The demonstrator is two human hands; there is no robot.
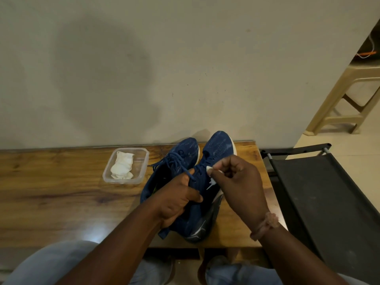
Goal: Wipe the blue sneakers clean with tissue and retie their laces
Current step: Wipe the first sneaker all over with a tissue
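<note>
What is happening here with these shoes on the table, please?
A person is cleaning a pair of blue sneakers on a wooden table. The left hand grips the right sneaker at its collar, while the right hand pinches a small piece of tissue against its side. The left sneaker stands beside it. More tissue lies in a clear plastic container.

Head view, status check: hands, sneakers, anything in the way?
Left hand grips right sneaker. Right hand pinches tissue against its upper. Left sneaker alongside, laces loose. Nothing blocking; tub of tissue stands apart.

Pink wristband [265, 225], perhaps braided; light-blue trousers [51, 264]
</note>
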